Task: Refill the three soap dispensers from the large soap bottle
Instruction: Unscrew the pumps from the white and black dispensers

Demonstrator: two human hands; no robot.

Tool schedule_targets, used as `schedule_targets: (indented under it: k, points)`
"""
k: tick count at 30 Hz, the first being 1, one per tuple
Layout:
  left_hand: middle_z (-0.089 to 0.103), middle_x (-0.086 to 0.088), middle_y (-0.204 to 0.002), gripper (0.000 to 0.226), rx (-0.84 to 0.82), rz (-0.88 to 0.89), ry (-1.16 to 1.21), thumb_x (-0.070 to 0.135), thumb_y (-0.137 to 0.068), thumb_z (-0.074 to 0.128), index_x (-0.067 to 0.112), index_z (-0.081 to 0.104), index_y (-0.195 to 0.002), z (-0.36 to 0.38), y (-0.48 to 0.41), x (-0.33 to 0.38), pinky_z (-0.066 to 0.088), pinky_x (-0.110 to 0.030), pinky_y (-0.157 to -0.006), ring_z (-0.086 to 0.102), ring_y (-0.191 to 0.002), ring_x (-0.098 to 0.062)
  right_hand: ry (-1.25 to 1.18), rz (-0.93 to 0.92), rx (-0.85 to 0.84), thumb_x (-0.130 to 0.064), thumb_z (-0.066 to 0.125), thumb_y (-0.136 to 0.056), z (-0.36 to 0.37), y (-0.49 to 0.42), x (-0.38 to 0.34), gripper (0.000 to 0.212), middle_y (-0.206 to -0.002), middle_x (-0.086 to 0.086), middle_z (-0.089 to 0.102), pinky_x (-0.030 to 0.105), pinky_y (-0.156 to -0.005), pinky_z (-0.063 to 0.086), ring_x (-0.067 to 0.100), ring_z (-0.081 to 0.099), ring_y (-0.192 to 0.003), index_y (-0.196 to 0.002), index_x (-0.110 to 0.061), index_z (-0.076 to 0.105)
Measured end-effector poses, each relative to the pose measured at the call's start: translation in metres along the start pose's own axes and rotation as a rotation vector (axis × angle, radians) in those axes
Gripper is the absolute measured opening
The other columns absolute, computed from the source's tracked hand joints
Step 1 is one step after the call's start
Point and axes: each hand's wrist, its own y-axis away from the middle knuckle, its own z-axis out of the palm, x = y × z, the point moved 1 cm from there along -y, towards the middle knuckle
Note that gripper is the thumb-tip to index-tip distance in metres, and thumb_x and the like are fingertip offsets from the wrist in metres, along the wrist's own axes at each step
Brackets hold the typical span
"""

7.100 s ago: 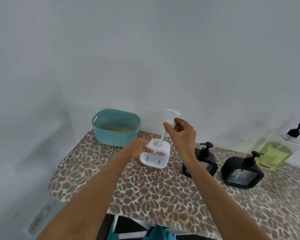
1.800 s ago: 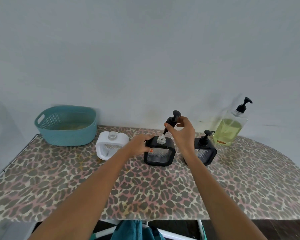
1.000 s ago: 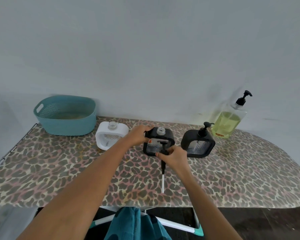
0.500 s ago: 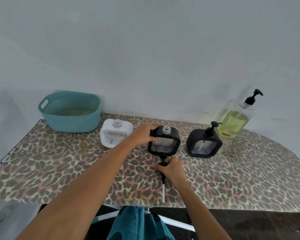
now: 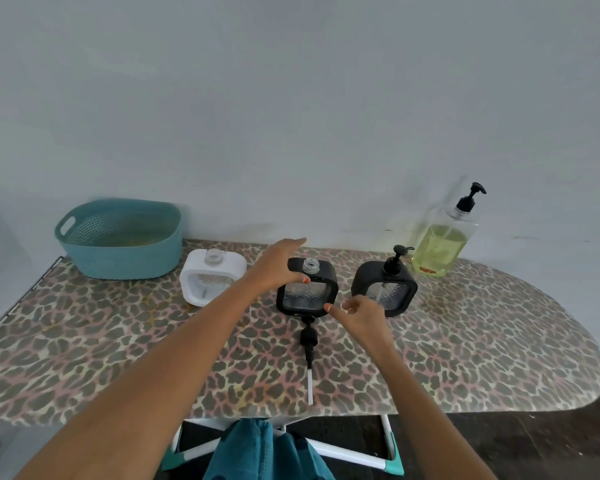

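Three square dispensers stand in a row on the leopard-print board. The white dispenser (image 5: 212,279) on the left has an open neck. The middle black dispenser (image 5: 309,287) is also open, and its black pump (image 5: 308,344) lies on the board in front of it. The right black dispenser (image 5: 385,280) has its pump on. The large soap bottle (image 5: 444,242) with yellow-green liquid stands at the back right. My left hand (image 5: 278,266) hovers at the middle dispenser's upper left corner, fingers extended. My right hand (image 5: 359,315) is beside the pump, fingers relaxed, holding nothing.
A teal plastic basket (image 5: 84,251) stands at the back left by the wall. The ironing board (image 5: 482,358) has a rounded right end and a near edge just past the pump's tube. Its white legs and a teal cloth (image 5: 257,448) show below.
My right hand lifted the black pump out of the middle dispenser, laid it on the board in front and let go. My left hand has loosened from the dispenser's corner.
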Motion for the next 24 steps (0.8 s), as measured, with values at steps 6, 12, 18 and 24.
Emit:
schedule_targets:
  k: [6,12,18,24]
  points:
    - [0.034,-0.006,-0.147,0.074,0.003,0.076,0.021,0.027,-0.074,0.073,0.02,0.035,-0.138,0.021,-0.021,0.037,0.018,-0.036,-0.112,0.019,-0.14,-0.02,-0.056,-0.111,0.216,-0.031,0.068,-0.081,-0.051,-0.027,0.01,0.026,-0.081,0.002,0.06,0.015,-0.055,0.036,0.01,0.053,-0.072,-0.091,-0.007,0.063]
    - [0.02,-0.011,-0.152,0.076,-0.142,0.094,-0.027,0.024,-0.078,0.07,0.017,0.028,-0.141,0.062,-0.044,0.073,0.016,-0.038,-0.113,0.014,-0.141,-0.022,-0.125,-0.127,0.391,-0.02,0.07,-0.08,-0.075,-0.054,0.026,0.03,-0.101,0.013,0.059,0.005,-0.061,0.037,0.013,0.051,-0.077,-0.102,-0.003,0.059]
    - [0.036,-0.015,-0.142,0.07,-0.223,0.059,-0.045,0.02,-0.081,0.067,0.003,0.031,-0.138,0.085,-0.057,0.089,0.03,-0.035,-0.105,0.035,-0.13,-0.027,-0.113,-0.123,0.323,-0.026,0.07,-0.079,-0.07,-0.075,0.03,0.044,-0.113,0.011,0.053,0.022,-0.078,0.037,0.023,0.052,-0.102,-0.114,-0.004,0.055]
    - [0.058,-0.018,-0.119,0.047,-0.244,0.063,-0.013,0.007,-0.079,0.066,0.001,0.049,-0.123,0.096,-0.063,0.09,0.042,-0.038,-0.095,0.054,-0.11,-0.029,-0.117,-0.147,0.295,-0.024,0.071,-0.078,-0.068,-0.082,0.031,0.033,-0.099,0.007,0.054,0.017,-0.07,0.033,0.015,0.047,-0.084,-0.099,-0.003,0.06]
